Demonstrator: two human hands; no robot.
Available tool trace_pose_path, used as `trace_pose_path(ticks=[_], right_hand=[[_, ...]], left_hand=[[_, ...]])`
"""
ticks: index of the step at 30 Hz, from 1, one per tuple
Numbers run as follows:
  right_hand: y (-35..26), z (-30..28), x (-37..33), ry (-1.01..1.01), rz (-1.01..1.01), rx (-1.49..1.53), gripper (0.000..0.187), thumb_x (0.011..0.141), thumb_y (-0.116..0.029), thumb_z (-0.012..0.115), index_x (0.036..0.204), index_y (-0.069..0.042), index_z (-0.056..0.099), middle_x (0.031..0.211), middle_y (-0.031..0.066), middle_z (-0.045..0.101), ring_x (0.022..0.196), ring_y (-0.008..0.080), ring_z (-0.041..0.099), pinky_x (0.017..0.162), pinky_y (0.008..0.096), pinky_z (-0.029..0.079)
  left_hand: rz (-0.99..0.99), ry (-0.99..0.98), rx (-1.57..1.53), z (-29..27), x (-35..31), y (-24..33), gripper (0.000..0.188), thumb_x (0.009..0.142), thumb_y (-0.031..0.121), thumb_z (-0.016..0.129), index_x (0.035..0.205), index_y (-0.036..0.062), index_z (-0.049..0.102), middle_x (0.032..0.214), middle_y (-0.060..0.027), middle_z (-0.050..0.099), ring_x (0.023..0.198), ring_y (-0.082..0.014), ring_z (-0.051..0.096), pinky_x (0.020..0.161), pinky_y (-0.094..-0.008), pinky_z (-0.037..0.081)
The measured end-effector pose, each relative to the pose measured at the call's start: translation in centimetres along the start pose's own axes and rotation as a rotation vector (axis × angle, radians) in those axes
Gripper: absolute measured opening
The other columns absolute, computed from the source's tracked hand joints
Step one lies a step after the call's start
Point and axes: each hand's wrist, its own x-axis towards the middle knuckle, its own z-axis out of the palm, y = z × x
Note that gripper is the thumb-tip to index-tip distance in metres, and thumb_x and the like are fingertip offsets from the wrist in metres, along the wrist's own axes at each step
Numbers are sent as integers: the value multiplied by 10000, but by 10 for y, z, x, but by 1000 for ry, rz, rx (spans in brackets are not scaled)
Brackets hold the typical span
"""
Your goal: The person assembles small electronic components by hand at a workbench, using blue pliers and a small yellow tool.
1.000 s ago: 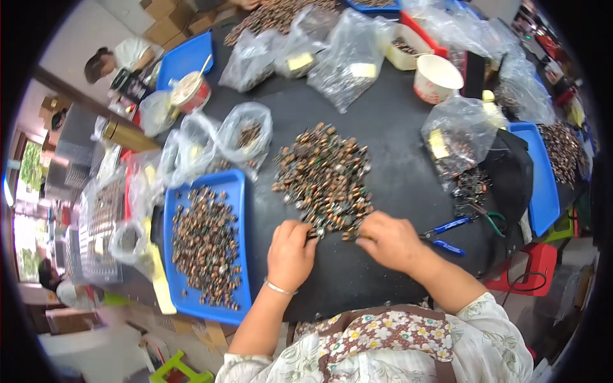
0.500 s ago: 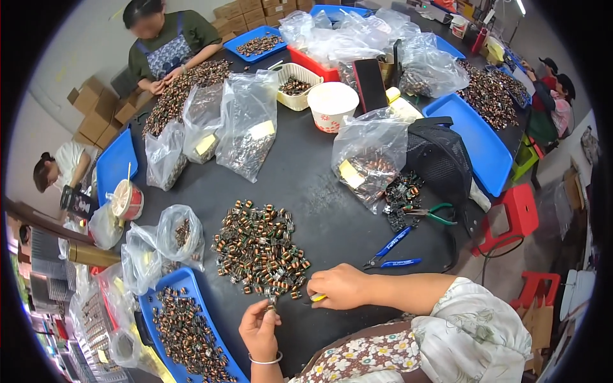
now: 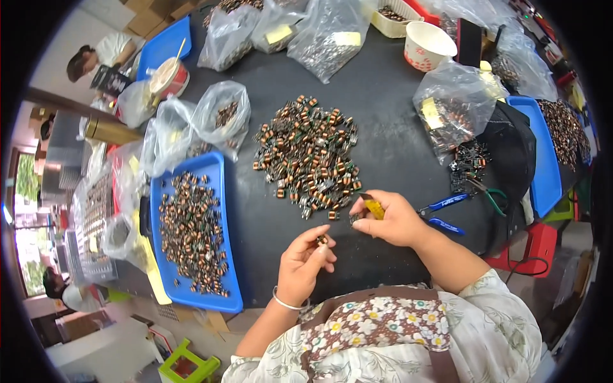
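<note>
A small copper-wound coil [image 3: 321, 240] is pinched between the thumb and fingers of my left hand [image 3: 305, 262], just below the heap of coils [image 3: 310, 156]. My right hand [image 3: 394, 220] is closed around a small yellow-handled tool [image 3: 375, 209] whose dark end points up and left; its exact kind is unclear. By that hand's thumb and fingertips shows a small metallic bit, too small to make out. The two hands are apart, at the near edge of the heap.
On the left, a blue tray [image 3: 235, 274] holds many coils, with open plastic bags [image 3: 223, 115] behind it. To the right lie blue-handled pliers [image 3: 447, 225], green-handled pliers [image 3: 497, 201], dark parts [image 3: 469, 163] and a filled bag [image 3: 450, 108]. A paper bowl [image 3: 429, 48] stands farther back.
The view has swung, bringing more of the blue tray and my apron into sight. My left hand has drawn the coil back from the heap; my right hand is turned, showing more of the yellow tool.
</note>
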Motion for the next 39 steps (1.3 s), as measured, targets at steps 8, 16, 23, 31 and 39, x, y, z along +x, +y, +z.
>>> trace_pose_path(ticks=[8, 16, 23, 31, 39], right_hand=[[2, 10, -7, -43, -24, 7, 200, 725, -56, 684, 889, -17, 575, 744, -13, 535, 647, 37, 485, 567, 188, 400], [6, 7, -4, -70, 0, -119, 200, 702, -63, 698, 861, -22, 583, 726, 0, 548, 642, 58, 504, 577, 206, 410], [0, 3, -3, -75, -197, -794, 229, 672, -128, 696, 844, -38, 574, 744, 108, 591, 610, 229, 594, 543, 314, 457], [-3, -3, -4, 6, -235, -797, 219, 707, -165, 677, 868, -60, 571, 808, 89, 607, 684, 265, 602, 575, 346, 465], [2, 5, -4, 26, -264, -877, 197, 689, -146, 683, 827, -68, 568, 767, 75, 566, 683, 280, 587, 569, 362, 459]], left_hand=[[-23, 46, -9, 3, -11, -1, 288, 869, 45, 513, 1149, -14, 481, 966, -132, 595, 726, -140, 591, 600, -218, 478], [-92, -15, -19, 4, 0, -5, 164, 854, 33, 539, 1010, -13, 520, 926, -138, 622, 714, -132, 603, 614, -223, 491], [-111, -1, -9, 1, 7, -7, 151, 848, 29, 550, 991, -13, 530, 916, -132, 622, 715, -116, 596, 623, -218, 495], [-112, -42, 35, 3, 9, -10, 165, 862, 62, 544, 1016, 4, 537, 915, -74, 629, 732, -71, 570, 643, -194, 473], [-170, -30, 51, 7, 6, -5, 146, 849, 61, 564, 976, -10, 552, 861, -98, 636, 697, -99, 588, 630, -213, 484]])
